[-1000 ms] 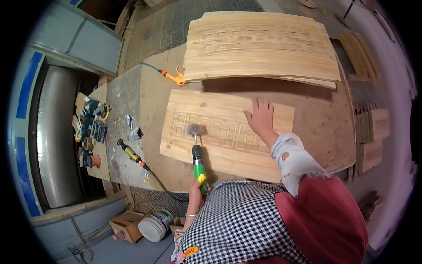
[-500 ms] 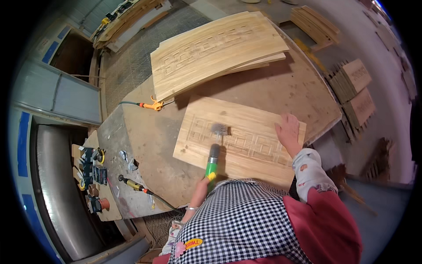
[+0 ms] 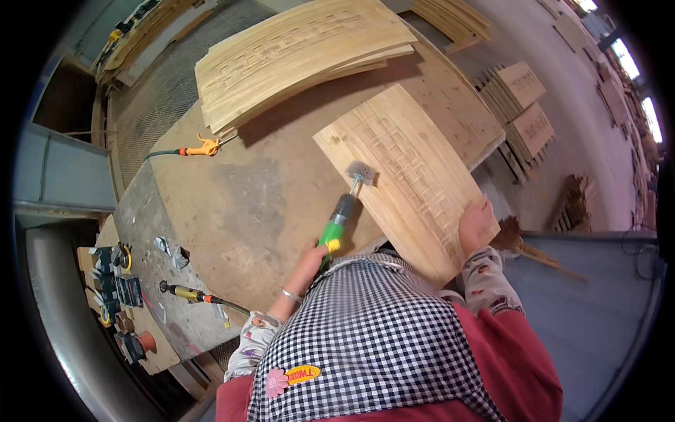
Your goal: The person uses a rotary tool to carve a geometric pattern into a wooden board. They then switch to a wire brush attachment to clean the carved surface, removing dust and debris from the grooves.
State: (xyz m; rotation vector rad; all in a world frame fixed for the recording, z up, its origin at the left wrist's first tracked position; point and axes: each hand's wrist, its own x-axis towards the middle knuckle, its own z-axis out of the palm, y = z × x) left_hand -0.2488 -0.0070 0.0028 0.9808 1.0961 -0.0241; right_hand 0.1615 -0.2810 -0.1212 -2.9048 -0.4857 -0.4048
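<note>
My left hand [image 3: 311, 259] is closed round a green-and-black power tool [image 3: 333, 228] fitted with a pale bristle brush [image 3: 359, 171]. The brush rests at the left long side of a light wooden panel [image 3: 408, 183] with a carved band of rectangular pattern, which lies at a slant on the brown board-topped table [image 3: 246, 197]. My right hand [image 3: 475, 221] grips the panel's right edge near its lower end. Behind it lies a stack of similar carved panels [image 3: 302, 53].
An orange air gun [image 3: 205, 148] on a hose lies left of the stack. A yellow tool [image 3: 184, 294], crumpled scraps [image 3: 172, 254] and assorted tools [image 3: 116, 285] sit at the left. Upright stacked panels [image 3: 527, 130] and boards [image 3: 443, 17] stand beyond the table's right and far edges.
The panel has swung clockwise from lying crosswise to a steep slant, with my right hand moving lower along with it. The brush is now at the panel's side. The view has shifted.
</note>
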